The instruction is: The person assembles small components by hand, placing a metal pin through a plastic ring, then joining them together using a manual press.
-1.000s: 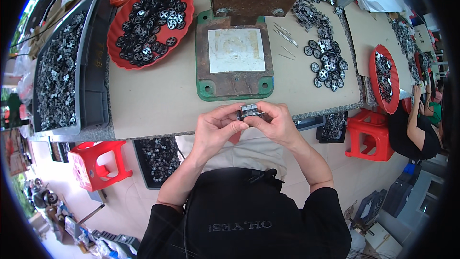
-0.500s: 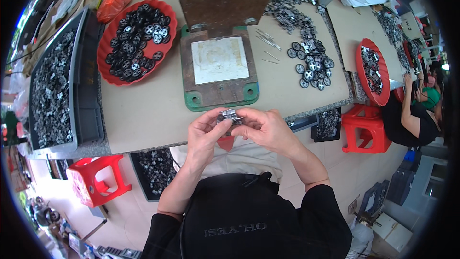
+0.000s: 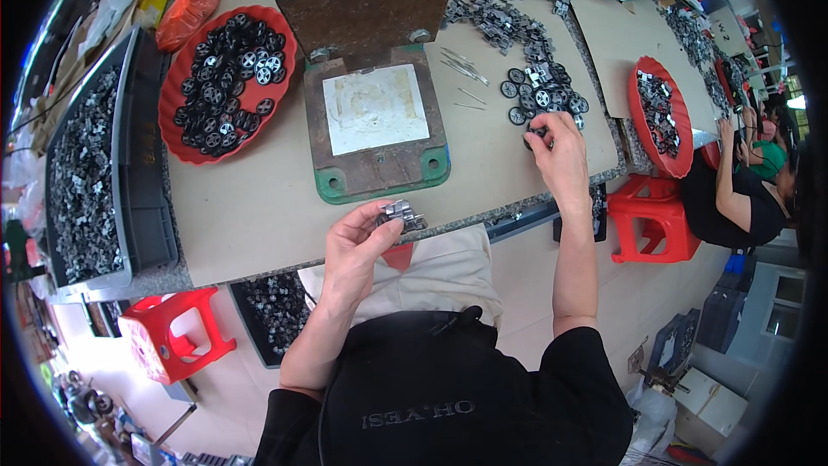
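Observation:
Over the table's front edge, my left hand (image 3: pixel 355 246) pinches a small silver-and-black metal-looking part (image 3: pixel 404 215) between thumb and fingers. My right hand (image 3: pixel 561 155) is out at the right, its thumb and fingers closed on a small black wheel (image 3: pixel 532 140) at the near side of a wheel pile (image 3: pixel 542 97). These wheels are black with silver spoked hubs. Thin metal pins (image 3: pixel 466 66) lie left of the pile. Between and beyond my hands stands a green-and-brown metal press base (image 3: pixel 379 168) with a white plate (image 3: pixel 377 108) on it.
A red scalloped tray (image 3: pixel 169 131) of wheels sits at the left, beside a grey bin (image 3: pixel 147 198) of small parts. The press's brown upper plate (image 3: pixel 354 0) overhangs the back. Silver parts (image 3: pixel 500 9) lie at the back right. A person (image 3: pixel 733 198) sits at the far right, near a red stool (image 3: pixel 653 220).
My right hand has left the part held in front of me and moved right to the wheel pile, closing on a wheel. My left hand keeps the part.

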### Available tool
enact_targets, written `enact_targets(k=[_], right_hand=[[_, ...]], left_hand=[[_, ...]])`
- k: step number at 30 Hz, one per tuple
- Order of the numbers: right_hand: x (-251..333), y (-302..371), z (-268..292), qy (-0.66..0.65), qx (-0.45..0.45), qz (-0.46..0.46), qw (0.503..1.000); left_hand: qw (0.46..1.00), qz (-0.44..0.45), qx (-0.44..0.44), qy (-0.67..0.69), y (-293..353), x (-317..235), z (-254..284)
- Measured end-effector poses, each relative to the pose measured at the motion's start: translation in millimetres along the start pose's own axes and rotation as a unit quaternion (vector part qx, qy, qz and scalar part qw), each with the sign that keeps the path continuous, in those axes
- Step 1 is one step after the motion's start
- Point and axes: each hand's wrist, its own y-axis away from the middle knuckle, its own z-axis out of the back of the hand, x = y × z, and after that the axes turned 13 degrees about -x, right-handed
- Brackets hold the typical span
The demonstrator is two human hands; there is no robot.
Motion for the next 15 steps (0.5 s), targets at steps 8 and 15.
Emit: enact_targets(k=[8,15], right_hand=[[39,34,2,-0.569,0.262,-0.197,0.754],[57,74,-30,-0.611,0.271,-0.172,0.723]], left_hand=[[0.999,-0.008,-0.014,-0.042,7,-10,-10],[0.994,-0.064,-0.018,-0.085,13,-14,-19]])
